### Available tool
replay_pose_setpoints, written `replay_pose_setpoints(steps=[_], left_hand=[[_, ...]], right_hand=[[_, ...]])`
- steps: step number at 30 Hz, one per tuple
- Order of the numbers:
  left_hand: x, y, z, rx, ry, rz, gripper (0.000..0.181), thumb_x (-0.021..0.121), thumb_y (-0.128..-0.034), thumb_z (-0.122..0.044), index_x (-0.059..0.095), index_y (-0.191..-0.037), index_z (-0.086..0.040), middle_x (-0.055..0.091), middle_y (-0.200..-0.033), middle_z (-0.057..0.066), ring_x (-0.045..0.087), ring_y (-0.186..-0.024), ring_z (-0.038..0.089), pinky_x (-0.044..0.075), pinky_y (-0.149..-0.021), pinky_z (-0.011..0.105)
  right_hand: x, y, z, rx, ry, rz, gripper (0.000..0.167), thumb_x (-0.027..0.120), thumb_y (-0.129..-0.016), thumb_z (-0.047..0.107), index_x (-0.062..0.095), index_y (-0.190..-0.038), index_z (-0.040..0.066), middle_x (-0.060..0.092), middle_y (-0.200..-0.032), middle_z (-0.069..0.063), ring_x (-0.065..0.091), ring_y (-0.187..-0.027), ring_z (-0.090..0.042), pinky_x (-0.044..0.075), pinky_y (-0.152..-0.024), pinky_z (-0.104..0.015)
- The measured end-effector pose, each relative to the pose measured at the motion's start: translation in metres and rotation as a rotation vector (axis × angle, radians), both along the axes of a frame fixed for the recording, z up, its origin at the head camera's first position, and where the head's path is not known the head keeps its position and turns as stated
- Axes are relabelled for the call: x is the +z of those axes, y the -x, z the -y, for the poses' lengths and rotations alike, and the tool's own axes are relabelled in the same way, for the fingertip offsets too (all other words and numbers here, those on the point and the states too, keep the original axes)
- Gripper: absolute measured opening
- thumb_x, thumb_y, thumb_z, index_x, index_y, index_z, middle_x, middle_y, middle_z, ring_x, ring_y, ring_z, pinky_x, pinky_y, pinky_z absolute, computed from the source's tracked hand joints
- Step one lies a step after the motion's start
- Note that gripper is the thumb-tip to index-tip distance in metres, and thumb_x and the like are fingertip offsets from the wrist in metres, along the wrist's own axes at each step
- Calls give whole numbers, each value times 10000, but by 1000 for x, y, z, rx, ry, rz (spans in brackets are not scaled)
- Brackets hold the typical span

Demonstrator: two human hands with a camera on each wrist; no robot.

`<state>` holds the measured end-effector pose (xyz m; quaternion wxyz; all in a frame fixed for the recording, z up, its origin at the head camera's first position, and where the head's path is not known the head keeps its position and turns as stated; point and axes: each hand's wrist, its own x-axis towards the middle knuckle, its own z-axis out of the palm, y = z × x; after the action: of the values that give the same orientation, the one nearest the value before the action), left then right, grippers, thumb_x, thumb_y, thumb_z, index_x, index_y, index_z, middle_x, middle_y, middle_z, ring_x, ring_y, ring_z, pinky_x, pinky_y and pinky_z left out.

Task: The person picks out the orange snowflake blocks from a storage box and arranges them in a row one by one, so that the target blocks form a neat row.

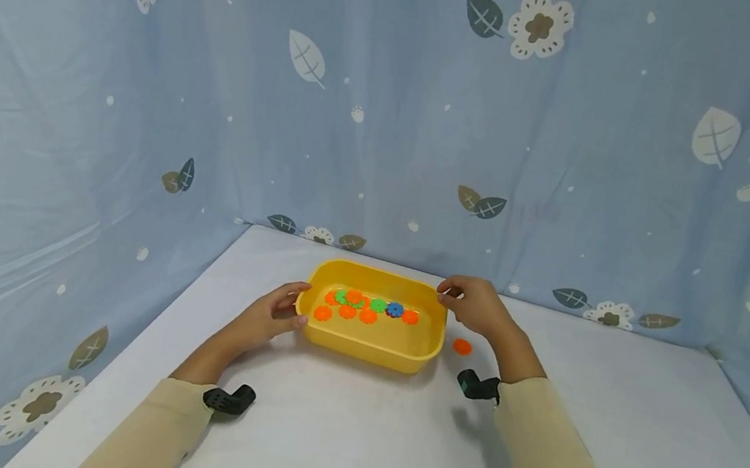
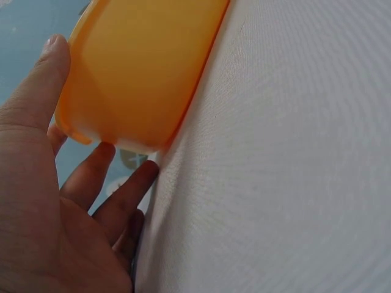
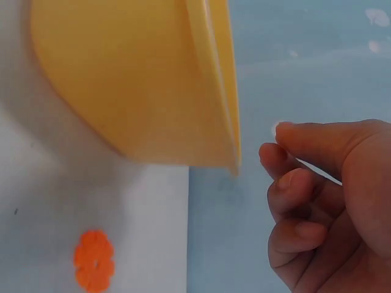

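A yellow plastic tub (image 1: 372,348) with rounded corners stands on the white tabletop. Several flower-shaped plastic pieces (image 1: 368,316), orange, green and one blue, lie inside it, mostly toward its left and middle. My left hand (image 1: 269,317) holds the tub's left end; in the left wrist view the thumb lies along the rim and the fingers bend around the end wall. By the far right corner is my right hand (image 1: 474,303), its fingers loosely curled. The right wrist view shows a gap between it and the rim, with nothing seen in the fingers. An orange flower piece (image 3: 94,260) lies outside the tub, on its right.
A blue curtain (image 1: 389,146) with leaf and flower prints hangs behind the table and along its sides. White cloth (image 1: 342,442) covers the tabletop. Black wrist cameras (image 1: 229,398) are strapped over both beige sleeves.
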<state>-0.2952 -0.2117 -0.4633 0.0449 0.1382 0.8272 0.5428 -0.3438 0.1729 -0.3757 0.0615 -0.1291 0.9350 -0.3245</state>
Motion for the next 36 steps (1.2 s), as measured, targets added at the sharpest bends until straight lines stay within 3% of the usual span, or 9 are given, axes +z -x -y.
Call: replay_pose_setpoints(steps=[5,16,25,28,33,36], left_hand=[[1,-1,-1,8,6,8,674,727,-870,-405,419,-1454,-272,420,-1490,122,467,-1300,325,250,-1087,609],[3,0,-1,-6,-4,-7,698,732,-874,-373,407,-1471,-218,444,-1472,126,493,-1276,325,321,-1064,577],[-2,-3,5,7,2,-14,669,733,-880,-337,419,-1461,-233,426,-1482,122,415,-1343,315,234,-1106,578],[-1,-4,5,6,-1,-22,673,735,-880,-332,418,-1463,-218,428,-1479,134,403,-1352,316,229,-1111,570],[2,-4,1,-1,2,-23,687,738,-871,-365,420,-1462,-218,444,-1470,136,415,-1344,312,265,-1102,556],[1,-2,-1,-4,-1,-27,687,740,-869,-367,422,-1459,-216,452,-1463,143,428,-1333,322,288,-1091,554]], right_hand=[[2,3,15,32,5,-4,221,607,-976,199,672,-1148,77,640,-986,-79,605,-794,-258,548,-686,-313],[-3,9,44,60,53,51,199,616,-970,181,665,-1108,46,673,-1024,-171,641,-781,-319,552,-653,-305],[-18,8,75,101,-81,45,188,642,-948,161,669,-1092,42,647,-934,-55,615,-693,-197,525,-607,-257],[-18,7,79,61,-142,44,211,651,-934,143,676,-1116,39,650,-950,-67,603,-711,-196,529,-631,-270],[-21,7,81,-31,-269,30,236,647,-919,97,681,-1148,51,646,-1061,-84,556,-843,-219,523,-792,-329],[-24,7,82,-47,-332,33,189,619,-927,73,685,-1103,50,639,-1035,-89,546,-844,-236,515,-781,-341]])
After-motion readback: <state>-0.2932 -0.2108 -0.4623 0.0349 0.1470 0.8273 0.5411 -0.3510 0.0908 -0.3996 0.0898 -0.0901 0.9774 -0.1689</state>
